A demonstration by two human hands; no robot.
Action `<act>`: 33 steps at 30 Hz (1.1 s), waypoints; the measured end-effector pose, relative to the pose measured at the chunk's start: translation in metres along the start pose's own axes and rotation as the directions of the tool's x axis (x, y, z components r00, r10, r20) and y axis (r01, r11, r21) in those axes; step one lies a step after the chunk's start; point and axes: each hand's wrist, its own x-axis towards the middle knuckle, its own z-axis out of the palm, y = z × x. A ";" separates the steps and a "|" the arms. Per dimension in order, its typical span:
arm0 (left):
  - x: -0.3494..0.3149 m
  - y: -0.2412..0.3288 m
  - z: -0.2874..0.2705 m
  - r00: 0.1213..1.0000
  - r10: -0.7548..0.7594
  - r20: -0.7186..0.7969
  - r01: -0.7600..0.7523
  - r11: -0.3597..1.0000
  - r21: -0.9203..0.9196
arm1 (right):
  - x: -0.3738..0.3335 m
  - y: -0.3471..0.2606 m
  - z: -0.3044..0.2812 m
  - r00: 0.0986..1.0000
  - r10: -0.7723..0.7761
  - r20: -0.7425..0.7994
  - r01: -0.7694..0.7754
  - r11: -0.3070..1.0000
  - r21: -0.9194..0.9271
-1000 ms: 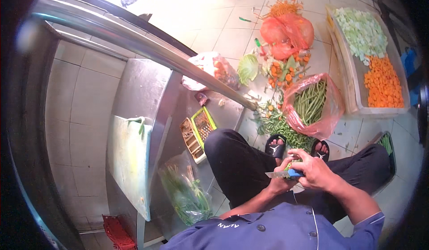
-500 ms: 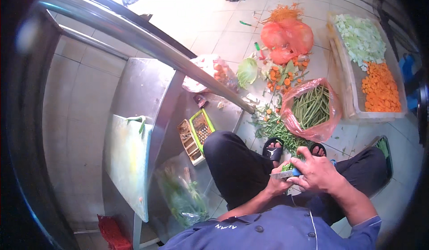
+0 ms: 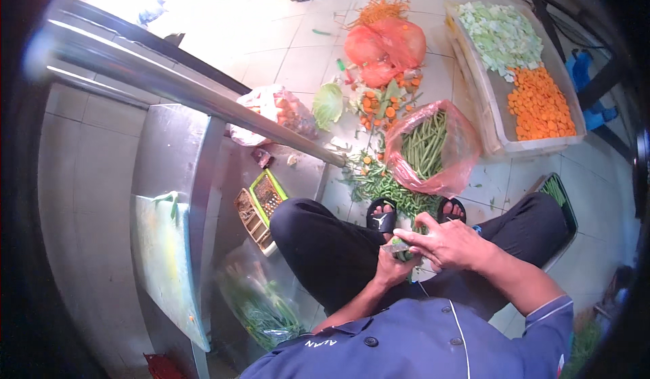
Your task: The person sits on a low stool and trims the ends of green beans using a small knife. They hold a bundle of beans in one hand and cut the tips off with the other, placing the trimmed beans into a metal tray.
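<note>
In front of my lap, my left hand (image 3: 393,268) is closed around a small bunch of green beans (image 3: 405,254). My right hand (image 3: 452,242) grips a knife (image 3: 395,247), its blade lying across the beans close to my left fingers. The handle is mostly hidden by the right hand. Below the hands, a heap of cut bean pieces (image 3: 399,191) is spread on the floor by my sandals. Just beyond it stands an open pink plastic bag (image 3: 467,165) full of whole green beans (image 3: 425,145).
A white tub (image 3: 489,125) at the right holds chopped cabbage and sliced carrots. Vegetable scraps (image 3: 382,104) and a red bag (image 3: 384,47) lie ahead. At the left are a grater (image 3: 267,196), a bagged bunch of greens (image 3: 261,304), a cutting board (image 3: 166,257) and a metal rail (image 3: 196,98).
The whole scene has shifted left in the picture as my head turned. My right hand has tilted with the knife, and its blue handle, visible before, is now hidden. Both hands keep their hold.
</note>
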 end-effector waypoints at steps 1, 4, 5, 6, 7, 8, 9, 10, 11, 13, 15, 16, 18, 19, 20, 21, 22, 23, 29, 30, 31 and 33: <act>-0.001 0.001 0.000 1.000 0.006 -0.021 -0.005 0.999 0.048 | 0.000 -0.001 0.004 0.998 -0.012 -0.053 0.011 1.000 -0.016; 0.003 0.027 -0.002 0.998 -0.053 0.024 0.053 0.999 -0.006 | 0.004 -0.004 0.019 0.985 0.110 -0.132 -0.103 0.993 0.054; 0.005 0.029 -0.002 0.996 -0.004 0.088 -0.002 0.998 0.069 | 0.007 -0.005 0.023 0.957 0.188 -0.221 -0.177 0.982 0.069; 0.005 0.028 0.000 0.987 0.041 0.154 -0.062 0.989 0.132 | 0.010 0.000 0.023 0.945 0.243 -0.219 -0.215 0.966 0.145; 0.004 0.030 0.003 0.988 0.067 0.139 -0.084 0.989 0.122 | 0.014 0.004 0.026 0.928 0.295 -0.229 -0.243 0.943 0.228; 0.002 0.031 0.006 0.988 0.092 0.122 -0.106 0.988 0.111 | 0.016 0.009 0.031 0.908 0.346 -0.235 -0.268 0.913 0.308; 0.003 0.033 0.006 0.991 0.122 0.052 -0.127 0.988 0.093 | 0.019 0.015 0.034 0.890 0.374 -0.261 -0.256 0.884 0.392; 0.007 0.032 0.003 0.973 0.233 -0.001 -0.229 0.960 0.159 | 0.023 0.021 0.036 0.863 0.363 -0.351 -0.185 0.874 0.450; 0.009 0.036 0.000 0.978 0.192 -0.081 -0.182 0.976 0.124 | 0.018 0.027 0.034 0.867 0.430 -0.251 -0.220 0.784 0.580; 0.019 0.059 -0.009 0.940 0.281 -0.193 -0.241 0.949 0.206 | 0.017 0.032 0.036 0.884 0.427 -0.188 -0.116 0.590 0.799; 0.034 0.098 -0.024 0.868 0.474 -0.149 -0.387 0.834 0.394 | -0.005 0.025 0.028 0.899 0.383 0.213 -0.221 -0.025 0.975; 0.045 0.110 -0.035 0.809 0.588 0.003 -0.526 0.721 0.452 | -0.014 0.017 0.022 0.884 0.270 0.381 -0.286 -0.333 0.898; 0.062 0.150 -0.040 0.665 0.646 0.374 -0.738 0.493 0.460 | -0.014 0.000 0.037 0.900 0.218 0.377 -0.219 -0.521 0.825; 0.066 0.161 -0.042 0.582 0.575 0.575 -0.813 0.400 0.422 | -0.012 -0.003 0.047 0.942 0.165 0.292 -0.149 -0.575 0.805; 0.063 0.168 -0.039 0.511 0.498 0.700 -0.857 0.360 0.370 | -0.008 -0.006 0.053 0.972 0.117 0.201 -0.084 -0.629 0.773; 0.063 0.176 -0.036 0.422 0.419 0.804 -0.896 0.327 0.300 | -0.002 -0.039 0.017 0.944 0.227 0.240 -0.032 -0.659 0.751; 0.064 0.180 -0.032 0.320 0.330 0.888 -0.927 0.304 0.221 | -0.003 -0.034 0.030 0.914 0.315 0.257 -0.006 -0.622 0.783; 0.062 0.178 -0.026 0.249 0.291 0.924 -0.942 0.296 0.161 | -0.008 -0.027 0.048 0.940 0.256 0.223 0.003 -0.663 0.748; 0.068 0.168 -0.008 0.017 0.322 0.947 -0.990 0.140 -0.030 | 0.049 -0.057 0.091 0.701 -0.143 -0.699 -0.134 -0.989 0.068; 0.066 0.166 -0.004 0.017 0.289 0.957 -0.988 0.155 -0.029 | 0.039 -0.055 0.091 0.816 -0.097 -0.570 -0.006 -0.987 0.160; 0.064 0.164 0.000 0.020 0.253 0.967 -0.985 0.169 -0.024 | 0.028 -0.049 0.092 0.887 -0.048 -0.458 0.077 -0.965 0.251; 0.062 0.165 0.006 -0.006 0.243 0.970 -0.982 0.181 -0.052 | 0.013 -0.037 0.096 0.949 0.033 -0.313 0.164 -0.901 0.401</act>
